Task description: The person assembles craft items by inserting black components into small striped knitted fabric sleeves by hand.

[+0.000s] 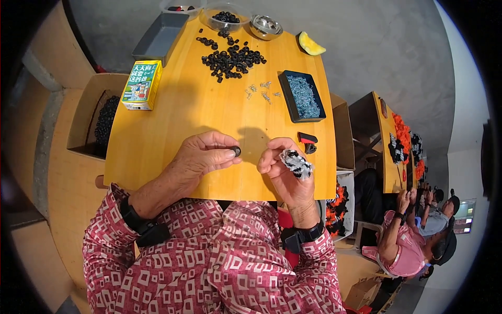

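Observation:
Above the near edge of the table (172,115), my left hand (196,157) pinches a small round black piece (237,152) between thumb and forefinger. Beside it on the right, my right hand (294,188) has its fingers curled around a crumpled black-and-white bundle (298,164); what it is made of is hard to tell. A small red-and-black object (307,138) lies just beyond that hand. Farther off, many small black pieces (232,62) are heaped loosely, with several tiny clear pieces (265,96) nearby. A black tray (287,96) holds many more tiny clear pieces.
A yellow-green carton (141,86) and a grey tray (140,51) stand at the left. Behind are a clear bowl (208,23), a metal bowl (265,34) and a yellow wedge (312,45). Boxes flank the table, including a cardboard one (78,125). People (405,246) sit at right.

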A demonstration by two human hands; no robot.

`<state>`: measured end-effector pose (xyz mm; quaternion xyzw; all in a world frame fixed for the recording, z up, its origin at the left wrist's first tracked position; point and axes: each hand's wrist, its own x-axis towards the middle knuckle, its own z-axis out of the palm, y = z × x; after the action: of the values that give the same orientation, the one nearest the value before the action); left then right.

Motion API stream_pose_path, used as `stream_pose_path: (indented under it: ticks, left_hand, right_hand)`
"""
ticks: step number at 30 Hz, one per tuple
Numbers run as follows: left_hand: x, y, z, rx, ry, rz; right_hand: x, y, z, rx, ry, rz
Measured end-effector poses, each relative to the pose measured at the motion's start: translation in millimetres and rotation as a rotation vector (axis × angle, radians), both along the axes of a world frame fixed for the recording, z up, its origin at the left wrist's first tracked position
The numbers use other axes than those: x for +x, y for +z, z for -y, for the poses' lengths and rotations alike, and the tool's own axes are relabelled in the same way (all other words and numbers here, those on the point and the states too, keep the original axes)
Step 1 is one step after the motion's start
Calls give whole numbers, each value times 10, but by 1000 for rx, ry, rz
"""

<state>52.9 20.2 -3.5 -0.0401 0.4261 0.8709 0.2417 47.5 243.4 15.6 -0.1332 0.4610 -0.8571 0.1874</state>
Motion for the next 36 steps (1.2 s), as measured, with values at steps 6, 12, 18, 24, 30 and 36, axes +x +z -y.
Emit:
stream_pose_path:
  ticks: [6,12,18,24,30,36]
  left_hand:
    - [2,-21,7,7,7,2]
    - [21,-24,-1,21,22,2]
    - [9,-40,4,26,25,20]
    - [-3,-27,0,37,28,-3]
    - [-13,-32,10,34,22,13]
    - [0,7,20,5,23,22]
  right_hand:
    - [-1,-11,25,192,-81,-62]
    - [35,-81,73,327,-180,-91]
    - [62,-60,109,387,-189,-179]
    - [79,0,135,791,-256,-420]
    - [17,102,51,832,-166,-429]
    - [-216,264,-145,867,-444,-466]
